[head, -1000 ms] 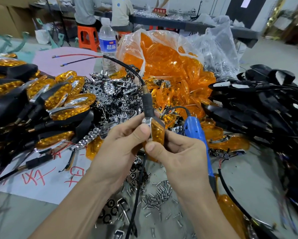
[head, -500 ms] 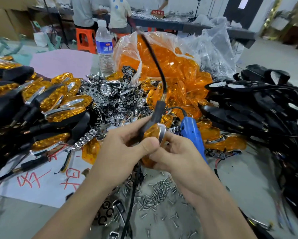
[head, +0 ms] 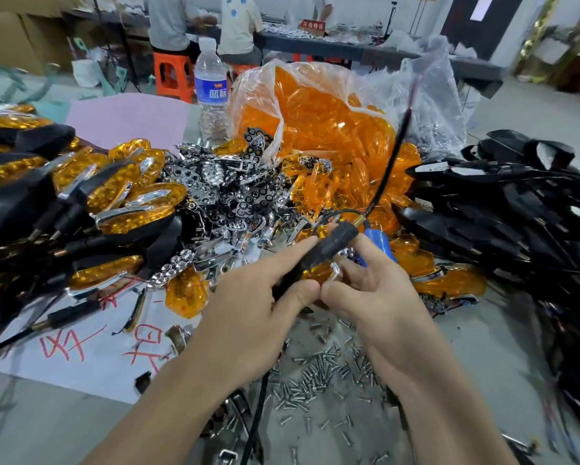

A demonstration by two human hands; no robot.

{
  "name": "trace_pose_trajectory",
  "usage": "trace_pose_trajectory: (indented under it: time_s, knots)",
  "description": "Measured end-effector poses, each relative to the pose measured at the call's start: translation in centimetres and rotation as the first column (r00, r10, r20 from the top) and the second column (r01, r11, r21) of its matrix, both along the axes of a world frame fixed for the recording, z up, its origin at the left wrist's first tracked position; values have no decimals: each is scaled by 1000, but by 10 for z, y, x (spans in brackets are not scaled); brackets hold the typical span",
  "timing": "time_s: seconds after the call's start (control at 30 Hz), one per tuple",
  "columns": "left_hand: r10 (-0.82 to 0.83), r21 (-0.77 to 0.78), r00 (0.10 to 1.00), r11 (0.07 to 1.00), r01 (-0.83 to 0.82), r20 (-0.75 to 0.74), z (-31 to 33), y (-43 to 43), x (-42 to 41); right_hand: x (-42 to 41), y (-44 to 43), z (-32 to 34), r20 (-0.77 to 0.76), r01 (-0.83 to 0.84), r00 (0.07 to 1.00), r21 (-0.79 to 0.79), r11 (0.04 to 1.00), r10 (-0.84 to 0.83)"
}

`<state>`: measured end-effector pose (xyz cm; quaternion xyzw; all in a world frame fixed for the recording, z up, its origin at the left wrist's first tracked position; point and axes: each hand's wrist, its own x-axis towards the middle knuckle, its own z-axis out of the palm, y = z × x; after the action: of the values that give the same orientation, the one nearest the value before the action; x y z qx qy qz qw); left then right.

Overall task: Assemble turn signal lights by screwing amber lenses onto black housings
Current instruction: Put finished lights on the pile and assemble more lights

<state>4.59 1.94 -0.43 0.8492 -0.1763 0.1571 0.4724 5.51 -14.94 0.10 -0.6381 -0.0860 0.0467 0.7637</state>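
Bright even indoor light, soft shadows, motion-blurred and warped edges

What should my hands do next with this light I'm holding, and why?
Probably free the right hand to pick a screw from the loose screws just below, while the left hand holds the black housing. The amber lens seems seated on it, and the blue screwdriver lies right behind.

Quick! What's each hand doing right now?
Left hand: pinches the turn signal light.
Right hand: pinches the same light from the other side.
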Motion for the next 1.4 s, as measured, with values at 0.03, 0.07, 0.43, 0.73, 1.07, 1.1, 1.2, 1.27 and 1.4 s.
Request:
trace_pose_trajectory:
  time_s: [0.03,0.07,0.43,0.73,1.07,1.1,1.2,1.27,1.4]
  knots:
    - [20,1,1000,1000,-20,-1,-1,0,0,0,-2,0,8,-29,1000,30,999,29]
    - [49,-35,999,998,-49,-3,-2,0,0,-1,-3,0,5,-42,999,61,997,42]
    - [41,-151,998,988,-34,45,-1,5,4,-2,-8,3,-46,-115,991,235,965,130]
    - [-262,-534,924,842,78,-278,3,-4,3,-1,4,6,-78,-137,982,334,933,172]
    - [-77,-387,903,916,-103,-422,-2,-2,6,-7,22,4,-105,66,993,122,990,-53]
    - [-60,-387,895,913,-129,-441,-2,-3,5,-8,22,4,-113,70,992,124,990,-56]
    - [-24,-406,853,886,-224,-522,-3,-9,5,-5,20,0,-140,90,987,60,994,-81]
    - [-63,-466,818,845,-262,-573,-1,-12,7,-1,12,0,-129,78,989,3,997,-77]
    - [-262,-562,660,773,-293,-704,5,-6,13,1,-12,4,-46,-45,998,7,999,45]
